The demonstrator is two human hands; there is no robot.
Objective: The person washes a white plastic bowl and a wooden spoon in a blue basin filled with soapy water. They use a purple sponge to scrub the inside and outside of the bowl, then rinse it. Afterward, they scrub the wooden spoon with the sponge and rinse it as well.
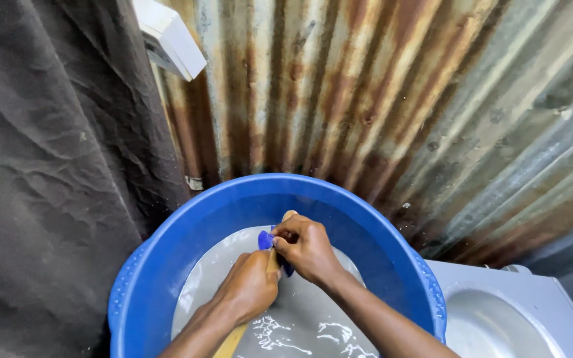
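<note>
While the left hand [250, 285] is wrapped tight around a pale wooden stick [233, 339], the right hand [308, 248] pinches a small blue piece [266, 240] against the stick's upper end. The stick runs from the bottom edge up and slightly right, over grey soapy water [306, 325] in a blue plastic basin [167, 245]. Open water lies on either side of the hands, the basin's far rim sits close to a rusty corrugated metal wall [366, 99], and dark cloth [48, 166] hangs on the left.

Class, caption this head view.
Two hands grip a wooden stick with blue cloth over a blue basin.
</note>
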